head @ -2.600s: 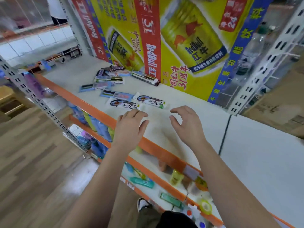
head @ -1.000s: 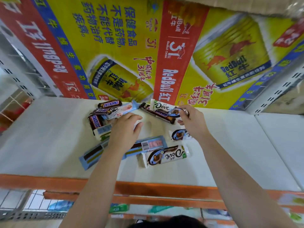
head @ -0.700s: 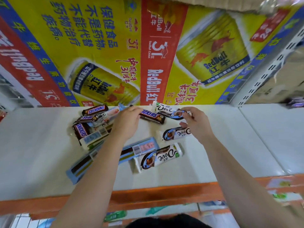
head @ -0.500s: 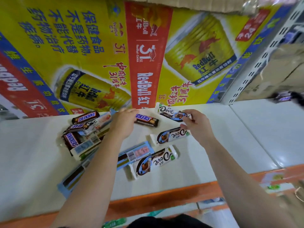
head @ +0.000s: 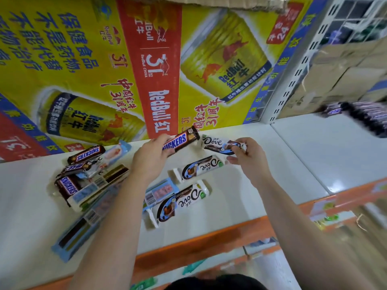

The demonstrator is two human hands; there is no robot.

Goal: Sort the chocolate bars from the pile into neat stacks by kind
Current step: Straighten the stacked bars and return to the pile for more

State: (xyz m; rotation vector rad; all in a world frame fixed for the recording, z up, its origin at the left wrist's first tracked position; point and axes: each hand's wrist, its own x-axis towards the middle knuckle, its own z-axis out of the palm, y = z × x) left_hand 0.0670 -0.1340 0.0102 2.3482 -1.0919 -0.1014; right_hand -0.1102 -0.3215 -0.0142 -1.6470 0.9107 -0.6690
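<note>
White shelf (head: 272, 164) carries the pile (head: 88, 174) at left and two Dove bars (head: 201, 168) side by side near centre. Left hand (head: 150, 162) fingers clamp a raised Snickers (head: 180, 141) at the far edge; right hand (head: 249, 162) fingers pinch a third Dove (head: 217, 143) beside it. Best lay that Dove square on its mates and start Snickers well apart.

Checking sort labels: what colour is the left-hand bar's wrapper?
The Snickers bar in the left hand is dark brown, white lettering on blue; head view.
</note>
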